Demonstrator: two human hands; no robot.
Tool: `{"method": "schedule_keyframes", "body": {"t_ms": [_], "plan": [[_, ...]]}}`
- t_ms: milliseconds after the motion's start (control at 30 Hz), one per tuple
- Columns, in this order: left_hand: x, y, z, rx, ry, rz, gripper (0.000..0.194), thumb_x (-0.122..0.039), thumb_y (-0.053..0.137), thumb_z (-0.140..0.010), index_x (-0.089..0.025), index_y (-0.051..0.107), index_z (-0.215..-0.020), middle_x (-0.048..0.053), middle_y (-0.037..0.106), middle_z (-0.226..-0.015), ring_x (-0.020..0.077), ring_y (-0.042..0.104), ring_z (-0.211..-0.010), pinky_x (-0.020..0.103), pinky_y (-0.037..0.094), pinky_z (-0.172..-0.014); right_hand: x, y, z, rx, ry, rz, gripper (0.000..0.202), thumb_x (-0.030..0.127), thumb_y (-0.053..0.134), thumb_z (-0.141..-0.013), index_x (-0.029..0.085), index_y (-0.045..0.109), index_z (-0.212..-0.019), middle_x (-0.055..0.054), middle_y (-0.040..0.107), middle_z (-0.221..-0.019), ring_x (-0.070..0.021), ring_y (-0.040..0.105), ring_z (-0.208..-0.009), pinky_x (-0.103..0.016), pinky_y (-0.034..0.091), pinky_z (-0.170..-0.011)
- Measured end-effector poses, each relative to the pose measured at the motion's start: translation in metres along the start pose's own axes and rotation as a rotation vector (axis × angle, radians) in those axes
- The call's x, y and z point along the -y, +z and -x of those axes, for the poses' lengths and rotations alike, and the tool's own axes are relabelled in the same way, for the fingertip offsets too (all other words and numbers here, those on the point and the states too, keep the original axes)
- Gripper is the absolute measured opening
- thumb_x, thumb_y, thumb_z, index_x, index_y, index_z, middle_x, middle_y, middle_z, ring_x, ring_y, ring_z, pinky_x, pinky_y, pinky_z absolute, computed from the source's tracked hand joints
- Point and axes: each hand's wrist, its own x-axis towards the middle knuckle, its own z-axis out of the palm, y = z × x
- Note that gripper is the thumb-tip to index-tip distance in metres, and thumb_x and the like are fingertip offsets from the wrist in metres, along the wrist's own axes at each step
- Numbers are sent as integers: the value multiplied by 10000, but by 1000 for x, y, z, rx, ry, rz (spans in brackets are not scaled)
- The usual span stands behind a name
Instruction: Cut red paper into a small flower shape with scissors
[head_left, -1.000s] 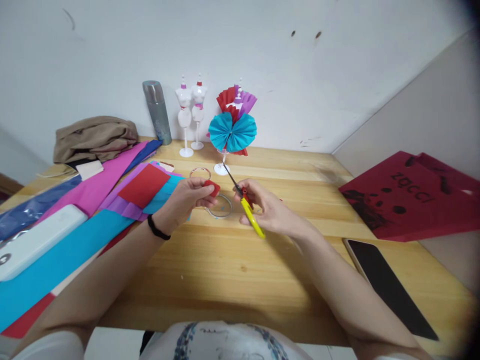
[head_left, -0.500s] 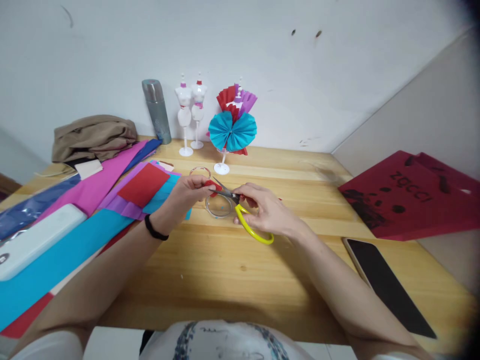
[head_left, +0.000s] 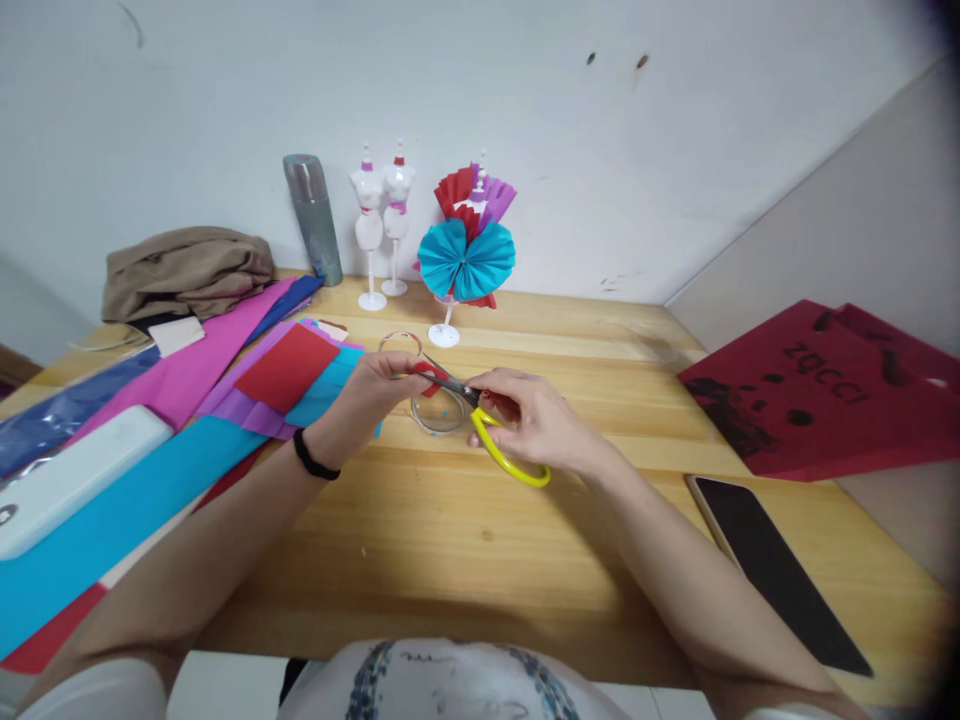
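Observation:
My left hand (head_left: 380,385) pinches a small piece of red paper (head_left: 433,379) over the middle of the table. My right hand (head_left: 525,415) is closed round scissors with yellow handles (head_left: 511,462); their dark blades point left and lie across the red paper. Beneath the blades, a roll of tape (head_left: 438,431) rests on the wood, with another ring-shaped roll (head_left: 400,335) just behind it. Beyond my hands stands a white mannequin on a stand (head_left: 444,333), dressed in folded red, purple and blue paper, with a blue paper bow (head_left: 466,262) at its front.
Two plain mannequins (head_left: 369,235) and a grey flask (head_left: 311,220) stand by the wall. Coloured paper sheets (head_left: 289,367), a white case (head_left: 90,480) and brown cloth (head_left: 191,272) lie at left. A phone (head_left: 776,570) and a red bag (head_left: 810,395) are at right.
The scissor blades have drawn closer together over the red paper, which now shows more below them. Both hands stay in nearly the same place.

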Motion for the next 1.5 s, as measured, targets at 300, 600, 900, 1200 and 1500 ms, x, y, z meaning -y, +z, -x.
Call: {"method": "schedule_keyframes", "body": {"t_ms": [300, 600, 900, 1200, 1500], "plan": [[1, -1, -1, 3, -16, 5, 28, -209, 883, -757, -224, 905, -749, 49, 790, -751, 166, 677, -740, 292, 563, -784, -3, 1, 0, 4, 6, -55, 276, 377, 903, -845, 207, 825, -1049, -5, 639, -809, -179, 557, -724, -306, 421, -683], [3, -2, -2, 6, -40, 16, 34, -241, 921, -746, -218, 898, -754, 45, 792, -765, 162, 676, -733, 289, 568, -768, -7, 3, 0, 7, 19, -132, 304, 486, 908, -839, 216, 819, -944, 24, 542, -722, -153, 464, -653, -287, 383, -616], [5, -2, -4, 42, -67, 73, 159, -319, 975, -693, -203, 867, -708, 60, 798, -746, 165, 672, -701, 287, 567, -739, -2, -1, 0, 29, 28, -164, 448, 655, 819, -877, 212, 769, -837, 42, 462, -676, -136, 384, -623, -288, 322, -606], [7, -3, -5, 55, -71, 79, 264, -400, 1024, -655, -206, 860, -723, 51, 814, -747, 169, 672, -693, 296, 566, -732, -5, -2, 0, 29, 39, -125, 343, 554, 831, -881, 216, 856, -931, 33, 476, -668, -140, 383, -614, -284, 322, -597], [10, -3, -6, 96, -81, 89, 394, -497, 1048, -645, -174, 834, -717, 39, 792, -733, 142, 645, -696, 277, 533, -749, -5, -2, 0, 5, 44, -73, 257, 442, 806, -875, 191, 856, -889, 24, 527, -667, -140, 412, -628, -279, 344, -602]]}}
